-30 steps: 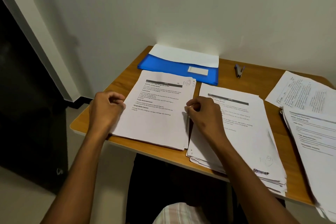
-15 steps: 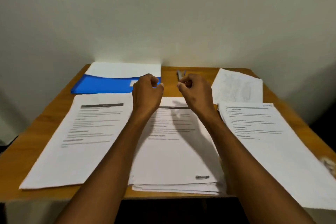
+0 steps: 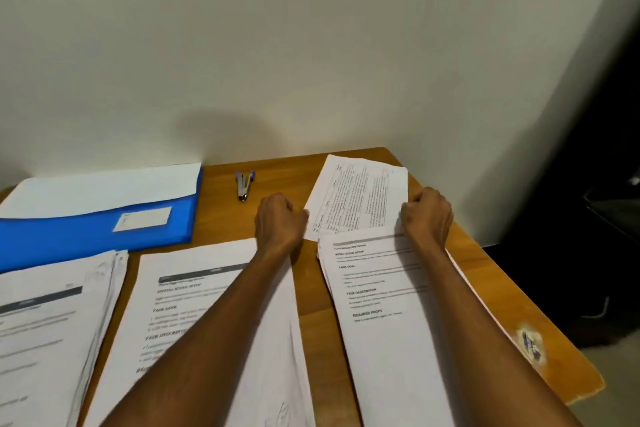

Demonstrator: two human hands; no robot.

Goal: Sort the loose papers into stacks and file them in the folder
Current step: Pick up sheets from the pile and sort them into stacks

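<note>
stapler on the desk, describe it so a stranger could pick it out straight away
Start at the wooden desk against the pale wall and look along its back edge. Between the blue plastic folder and the loose sheet printed with a table lies the small silver and blue stapler. It is the only thing there not paper or folder.

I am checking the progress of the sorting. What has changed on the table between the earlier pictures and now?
Both hands moved rightward, from the left stack's edges past the middle stack. Now the left hand and right hand, fingers curled, sit at the two sides of the tabled sheet, above the right stack; whether they grip it is unclear. The blue folder and stapler stayed put.
</note>
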